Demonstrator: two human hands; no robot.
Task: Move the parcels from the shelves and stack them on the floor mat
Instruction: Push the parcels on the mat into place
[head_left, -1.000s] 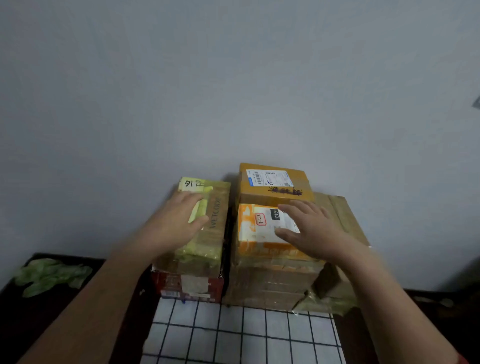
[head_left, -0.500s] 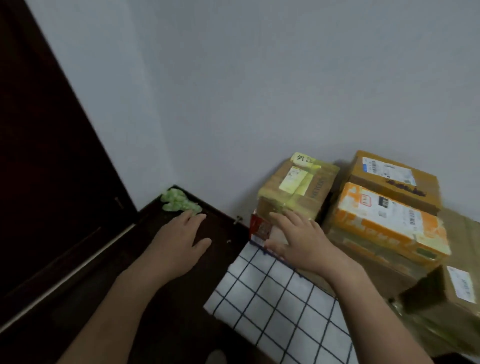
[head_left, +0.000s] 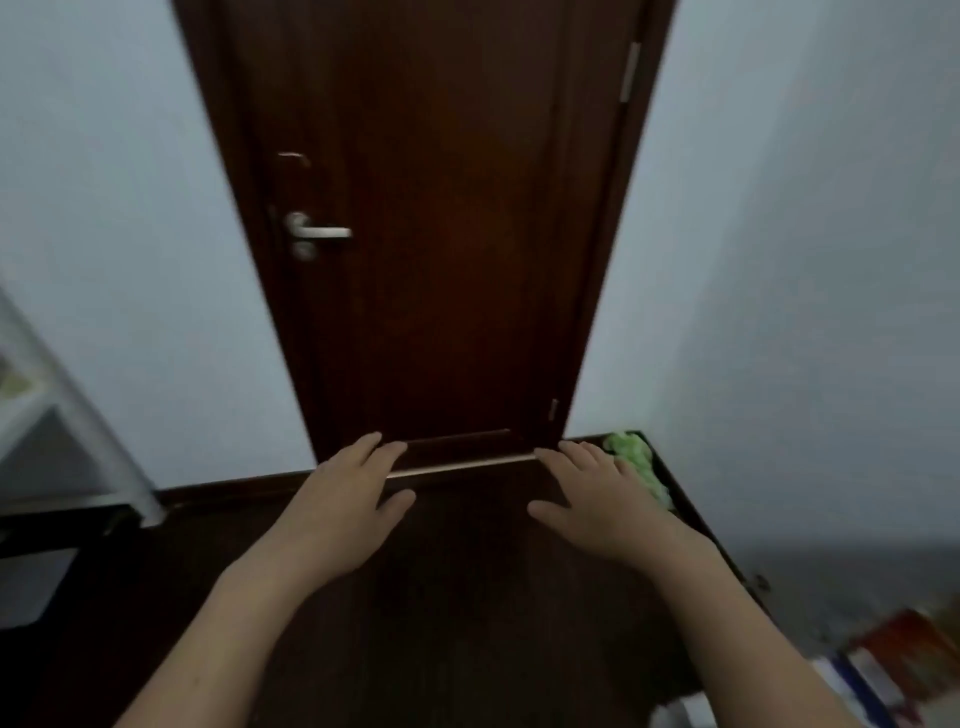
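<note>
Head view facing a dark wooden door (head_left: 441, 234) with a silver lever handle (head_left: 317, 231). The left hand (head_left: 343, 512) and right hand (head_left: 597, 506) are held out side by side, palms down over the dark floor (head_left: 467, 623). The fingers are straight and relaxed and grasp nothing, so both hands are free for a pickup. A white shelf unit (head_left: 88, 415) shows only at the left edge; whether the pale shape on it is a parcel cannot be told through the blur. Blurred parcels (head_left: 893, 649), orange-red and white, lie at the lower right corner, low against the right wall, probably the stack being built; the mat under them cannot be made out with certainty. A clump of green crumpled material (head_left: 636, 457) sits in the floor corner just beyond the right hand and apart from the task. Shelf and stack lie on opposite sides, which suggests an empty-handed passage between them; the next step is likely a two-handed grasp at the shelf.
</note>
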